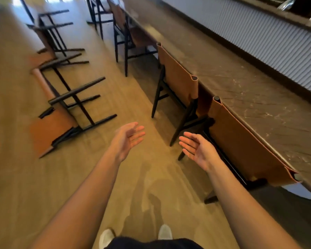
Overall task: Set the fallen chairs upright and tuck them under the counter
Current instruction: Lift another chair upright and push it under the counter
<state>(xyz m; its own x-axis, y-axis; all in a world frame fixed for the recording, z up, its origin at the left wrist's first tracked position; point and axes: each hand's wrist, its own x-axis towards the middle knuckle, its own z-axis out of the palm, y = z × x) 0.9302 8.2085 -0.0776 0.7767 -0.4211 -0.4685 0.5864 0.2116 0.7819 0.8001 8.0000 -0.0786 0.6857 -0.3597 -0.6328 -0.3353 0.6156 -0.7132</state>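
Nearest fallen chair, black wooden frame with tan leather sling seat and back (50, 130), lay on its side on the pale wood-plank floor (25, 194) to my left, legs pointing toward the counter side. A second fallen chair of the same make (61, 61) lay beyond it; anything further back was too blurred to count.

Handling, my guess: stiff frame, moderate weight, awkward more than heavy. The leather would sag under a grip, so I'd take the frame: one hand on a back post, the other on a seat rail or leg. The round dark legs looked smooth, maybe slick.

My left hand (127, 139) was open with fingers straight, holding nothing, near that chair but not touching it. My right hand (196, 150) was the same, palm facing the left one.

On the right, two upright matching chairs (178, 81) stood tucked, backs against the edge of the dark veined stone counter (258, 97).
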